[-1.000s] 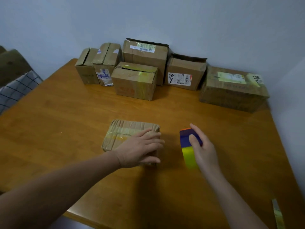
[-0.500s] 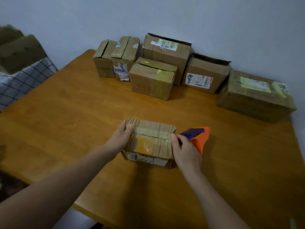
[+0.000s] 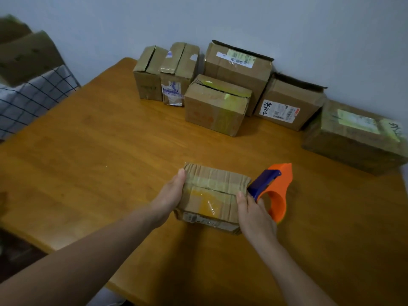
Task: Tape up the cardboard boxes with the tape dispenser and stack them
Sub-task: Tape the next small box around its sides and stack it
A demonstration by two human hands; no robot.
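So the small box (image 3: pixel 212 195) sits on the table (image 3: pixel 88 162), a bit toward the near edge, about the middle of the view. It's pretty crumpled, with a pale strip of tape across the top, a shiny yellowish patch on the nearer part and a printed label along the front side.

The left hand (image 3: pixel 171 195) grips the box's left end, thumb lying up on the top edge. The rest of the fingers are hidden behind the box. The right hand (image 3: pixel 254 214) is at the right end, thumb on the top edge there, with its fingers curled round the tape dispenser (image 3: pixel 276 191). That one is orange with a dark blue part, and the blue bit sits right up against the box's right top corner.

At the back there's a row of boxes (image 3: pixel 217 107) along the wall (image 3: pixel 220 18), six as far as I can count. The tall box (image 3: pixel 238 69) behind has a flap standing open, and the wide box (image 3: pixel 353 138) sits off to the far right. A checked cloth (image 3: pixel 28 100) is off the table on the left.
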